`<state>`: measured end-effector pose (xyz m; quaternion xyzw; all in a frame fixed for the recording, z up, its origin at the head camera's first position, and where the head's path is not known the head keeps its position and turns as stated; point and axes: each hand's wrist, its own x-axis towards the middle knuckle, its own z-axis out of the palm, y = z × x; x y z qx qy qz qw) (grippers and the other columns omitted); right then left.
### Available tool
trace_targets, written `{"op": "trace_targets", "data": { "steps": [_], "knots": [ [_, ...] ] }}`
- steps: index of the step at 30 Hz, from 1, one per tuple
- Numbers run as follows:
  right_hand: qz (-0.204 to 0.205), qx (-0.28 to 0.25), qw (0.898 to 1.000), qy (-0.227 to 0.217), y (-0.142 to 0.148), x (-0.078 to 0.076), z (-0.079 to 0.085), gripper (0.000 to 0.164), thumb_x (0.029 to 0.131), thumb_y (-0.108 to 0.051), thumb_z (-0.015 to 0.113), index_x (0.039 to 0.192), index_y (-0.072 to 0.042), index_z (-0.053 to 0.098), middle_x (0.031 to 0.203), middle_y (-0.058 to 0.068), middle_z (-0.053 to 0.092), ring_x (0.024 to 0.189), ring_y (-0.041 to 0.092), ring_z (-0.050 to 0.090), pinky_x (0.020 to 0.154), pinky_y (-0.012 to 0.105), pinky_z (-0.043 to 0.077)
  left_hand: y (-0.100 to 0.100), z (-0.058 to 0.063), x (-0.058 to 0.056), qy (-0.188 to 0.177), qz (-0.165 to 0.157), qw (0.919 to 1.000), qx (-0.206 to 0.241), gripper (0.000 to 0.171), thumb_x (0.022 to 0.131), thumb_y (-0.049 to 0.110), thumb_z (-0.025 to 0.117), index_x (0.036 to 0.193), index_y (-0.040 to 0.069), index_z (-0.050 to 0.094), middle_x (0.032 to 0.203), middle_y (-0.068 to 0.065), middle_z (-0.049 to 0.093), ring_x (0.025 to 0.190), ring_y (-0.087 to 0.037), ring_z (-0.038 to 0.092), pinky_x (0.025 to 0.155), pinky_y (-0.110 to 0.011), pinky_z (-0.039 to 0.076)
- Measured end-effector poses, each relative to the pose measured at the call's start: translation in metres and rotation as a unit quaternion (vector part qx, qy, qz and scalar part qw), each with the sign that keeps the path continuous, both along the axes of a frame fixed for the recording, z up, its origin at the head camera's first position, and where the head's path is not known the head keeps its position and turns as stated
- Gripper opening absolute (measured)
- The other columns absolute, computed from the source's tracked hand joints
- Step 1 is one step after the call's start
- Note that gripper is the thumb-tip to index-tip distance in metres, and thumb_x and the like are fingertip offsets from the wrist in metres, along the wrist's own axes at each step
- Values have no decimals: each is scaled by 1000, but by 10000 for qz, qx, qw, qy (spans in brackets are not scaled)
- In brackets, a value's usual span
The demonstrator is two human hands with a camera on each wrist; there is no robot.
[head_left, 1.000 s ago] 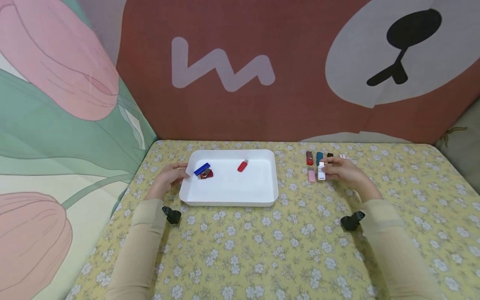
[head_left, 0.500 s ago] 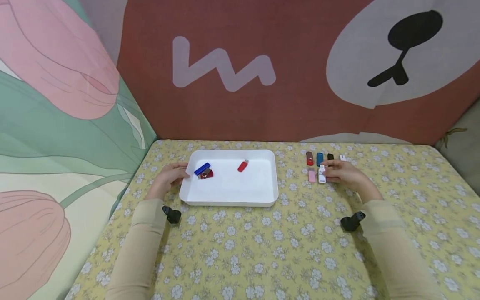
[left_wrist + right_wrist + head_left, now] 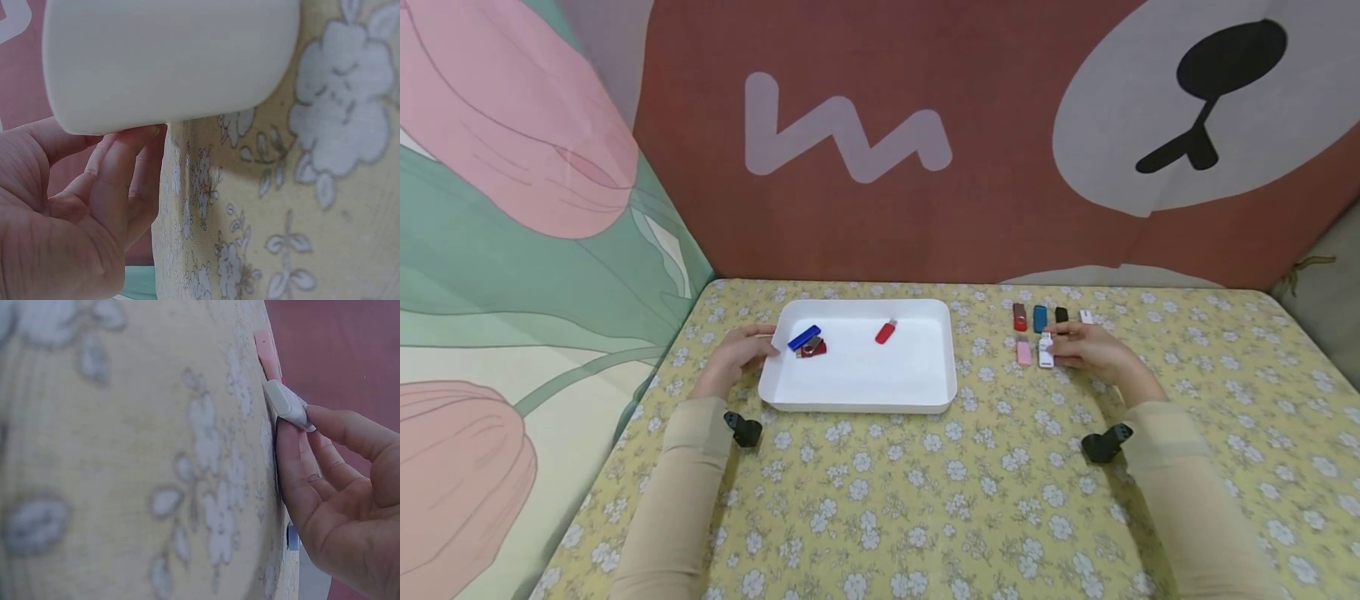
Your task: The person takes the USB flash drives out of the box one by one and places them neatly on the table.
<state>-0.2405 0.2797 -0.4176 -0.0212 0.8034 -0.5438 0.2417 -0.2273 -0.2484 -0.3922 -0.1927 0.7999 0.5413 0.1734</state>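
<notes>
In the head view my right hand (image 3: 1092,346) pinches a white USB stick (image 3: 1047,352) between thumb and fingertips, close over the cloth. Seen from the right wrist, the white stick's rounded end (image 3: 286,400) sticks out past the fingers. A pink USB stick (image 3: 1024,352) lies just left of it. On the other side, my left hand (image 3: 733,357) grips the left end of a white tray (image 3: 865,407), its fingertips against the outer wall (image 3: 169,69) in the left wrist view. Inside the tray lie a blue stick (image 3: 804,337), a red swivel stick (image 3: 812,348) and another red stick (image 3: 885,332).
Behind the right hand stand in a row a dark red USB stick (image 3: 1019,317), a teal one (image 3: 1040,318), a black one (image 3: 1061,314) and a white one (image 3: 1086,317). A yellow flowered cloth (image 3: 887,500) covers the table, with a printed fabric wall (image 3: 865,225) at its back edge.
My right hand has shifted the white USB stick slightly toward me and to the right, beside the pink one. The left hand and the tray have stayed in place.
</notes>
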Motion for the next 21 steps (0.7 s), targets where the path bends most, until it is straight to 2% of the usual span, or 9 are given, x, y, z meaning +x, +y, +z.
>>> {"op": "trace_targets", "data": {
  "steps": [5, 12, 16, 19, 21],
  "knots": [
    [20, 91, 9999, 87, -2, 2, 1, 57, 98, -12, 50, 145, 9, 25, 107, -2, 52, 85, -4, 58, 80, 19, 52, 1, 0, 1, 1, -1, 10000, 12, 56, 91, 5, 56, 145, 8, 40, 147, -17, 40, 54, -2, 42, 59, -18, 43],
    [-2, 642, 9976, 265, -7, 2, 4, 56, 97, -14, 54, 143, 9, 32, 110, 4, 58, 81, -2, 58, 76, 20, 53, 1, 0, 2, -44, 56, 10000, 50, 56, 91, 4, 56, 145, 8, 41, 149, -16, 38, 59, -3, 44, 60, -17, 43],
    [7, 825, 9960, 333, -9, 3, 6, 56, 97, -14, 54, 142, 11, 33, 118, 16, 58, 79, -3, 58, 76, 21, 53, 1, 1, 1, -59, 71, 9999, 46, 56, 91, 4, 56, 145, 8, 41, 146, -16, 40, 56, -3, 43, 60, -18, 43],
    [14, 902, 9952, 376, -9, 4, 7, 56, 97, -14, 53, 142, 12, 32, 130, 29, 50, 79, -5, 57, 76, 21, 53, 1, 1, -1, -60, 110, 9999, 13, 56, 90, 4, 57, 144, 8, 42, 141, -16, 46, 52, -3, 42, 57, -18, 43],
    [10, 951, 9947, 381, -9, 4, 8, 57, 97, -15, 53, 143, 12, 32, 137, 33, 44, 79, -7, 57, 77, 21, 53, 1, 2, -2, -76, 161, 9998, 4, 56, 90, 4, 57, 144, 9, 43, 139, -16, 48, 51, -3, 42, 56, -18, 43]
  ]
}}
